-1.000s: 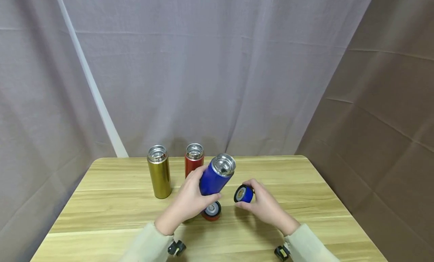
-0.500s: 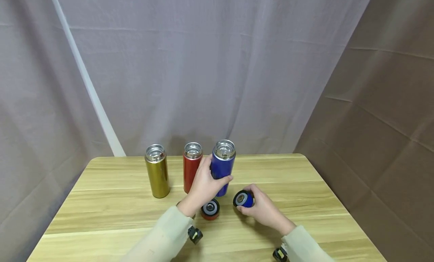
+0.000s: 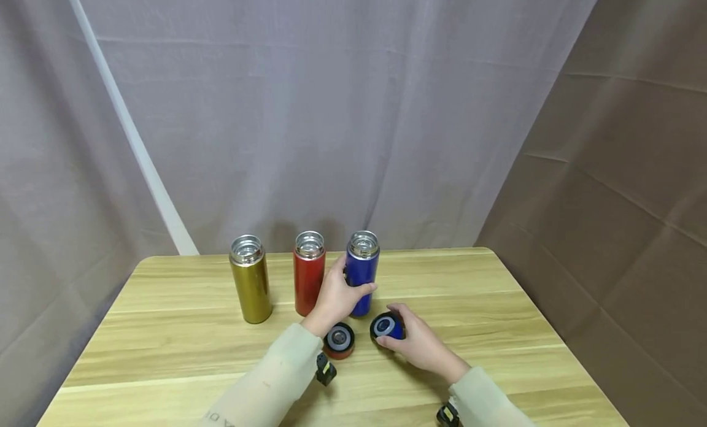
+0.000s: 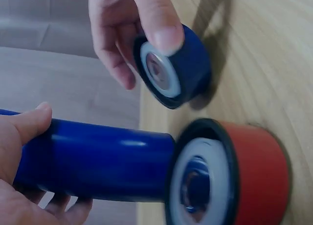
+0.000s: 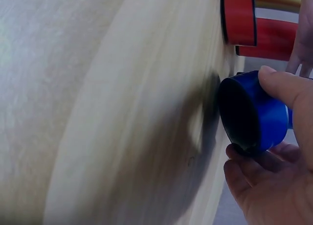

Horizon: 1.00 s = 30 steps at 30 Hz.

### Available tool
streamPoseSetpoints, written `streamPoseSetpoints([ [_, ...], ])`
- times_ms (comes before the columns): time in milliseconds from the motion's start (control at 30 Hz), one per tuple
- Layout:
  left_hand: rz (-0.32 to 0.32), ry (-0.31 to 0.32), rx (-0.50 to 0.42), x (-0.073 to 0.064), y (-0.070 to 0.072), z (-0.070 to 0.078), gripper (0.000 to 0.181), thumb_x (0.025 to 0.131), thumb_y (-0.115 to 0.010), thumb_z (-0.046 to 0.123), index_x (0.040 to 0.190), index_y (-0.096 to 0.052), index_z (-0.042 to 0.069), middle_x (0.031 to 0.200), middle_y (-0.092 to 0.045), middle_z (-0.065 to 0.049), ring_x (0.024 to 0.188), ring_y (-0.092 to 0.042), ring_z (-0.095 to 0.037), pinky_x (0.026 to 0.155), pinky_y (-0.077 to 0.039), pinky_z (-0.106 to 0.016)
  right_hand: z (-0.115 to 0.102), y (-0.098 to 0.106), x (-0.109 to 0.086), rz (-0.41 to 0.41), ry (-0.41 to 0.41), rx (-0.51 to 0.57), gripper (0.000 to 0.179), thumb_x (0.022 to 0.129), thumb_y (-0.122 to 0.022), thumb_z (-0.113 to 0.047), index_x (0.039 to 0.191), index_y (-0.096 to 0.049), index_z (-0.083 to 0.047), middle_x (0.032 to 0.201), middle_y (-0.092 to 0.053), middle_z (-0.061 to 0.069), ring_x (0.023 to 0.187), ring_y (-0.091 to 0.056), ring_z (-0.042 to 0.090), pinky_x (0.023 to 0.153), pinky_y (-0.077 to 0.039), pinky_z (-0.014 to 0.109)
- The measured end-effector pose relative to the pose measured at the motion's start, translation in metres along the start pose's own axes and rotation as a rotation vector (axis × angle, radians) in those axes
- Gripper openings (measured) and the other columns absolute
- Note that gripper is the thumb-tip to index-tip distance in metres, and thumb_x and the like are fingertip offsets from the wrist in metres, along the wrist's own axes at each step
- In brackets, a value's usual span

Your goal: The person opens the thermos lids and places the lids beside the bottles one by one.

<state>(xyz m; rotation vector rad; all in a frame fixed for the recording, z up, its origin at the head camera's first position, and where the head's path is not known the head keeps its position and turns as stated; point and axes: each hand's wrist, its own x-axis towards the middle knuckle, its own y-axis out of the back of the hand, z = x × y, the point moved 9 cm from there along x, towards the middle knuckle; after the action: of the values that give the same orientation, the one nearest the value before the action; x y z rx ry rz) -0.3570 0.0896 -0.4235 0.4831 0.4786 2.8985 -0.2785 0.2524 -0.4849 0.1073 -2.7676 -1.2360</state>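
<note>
My left hand (image 3: 338, 295) grips the blue flask (image 3: 361, 269) around its body. The flask stands upright at the right end of a row, its steel mouth uncovered. In my right hand (image 3: 422, 341) is the blue lid (image 3: 396, 329), pinched between thumb and fingers, tilted just above the table with its inner side facing up. The right wrist view shows the lid's hollow top (image 5: 239, 115). Beside my left wrist the red lid (image 3: 339, 341) lies with its grey inner side up; the left wrist view shows this lid (image 4: 259, 171) close by.
An uncovered red flask (image 3: 309, 280) stands left of the blue one. Further left is an uncovered gold flask (image 3: 251, 286). All rest on a wooden table (image 3: 166, 329), with a grey curtain (image 3: 276, 108) behind and a brown one (image 3: 607, 200) at the right.
The blue flask has gone from tilted in the air to upright on the table, still in my left hand. My right hand has lowered the blue lid slightly toward the table.
</note>
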Motion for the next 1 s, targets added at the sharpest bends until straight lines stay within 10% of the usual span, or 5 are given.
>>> streamPoseSetpoints([
  [633, -0.086, 0.026, 0.100, 0.010, -0.013, -0.022, 0.079, 0.081, -0.079, 0.032, 0.146, -0.037, 0.015, 0.130, -0.058, -0.009, 0.115, -0.057, -0.025, 0.099, -0.044, -0.046, -0.025, -0.010, 0.008, -0.027, 0.189, -0.322, 0.059, 0.072, -0.085, -0.029, 0.114, -0.058, 0.002, 0.099, -0.058, 0.006, 0.091, -0.056, 0.022, 0.081, -0.047, 0.043],
  [1000, -0.093, 0.037, 0.094, 0.011, -0.015, -0.025, 0.075, 0.081, -0.078, 0.034, 0.143, -0.040, 0.017, 0.128, -0.059, -0.007, 0.112, -0.058, -0.023, 0.096, -0.046, -0.045, -0.022, -0.010, 0.007, -0.019, 0.178, -0.319, 0.060, 0.069, -0.087, -0.029, 0.113, -0.058, 0.001, 0.097, -0.057, 0.005, 0.089, -0.056, 0.021, 0.080, -0.047, 0.043],
])
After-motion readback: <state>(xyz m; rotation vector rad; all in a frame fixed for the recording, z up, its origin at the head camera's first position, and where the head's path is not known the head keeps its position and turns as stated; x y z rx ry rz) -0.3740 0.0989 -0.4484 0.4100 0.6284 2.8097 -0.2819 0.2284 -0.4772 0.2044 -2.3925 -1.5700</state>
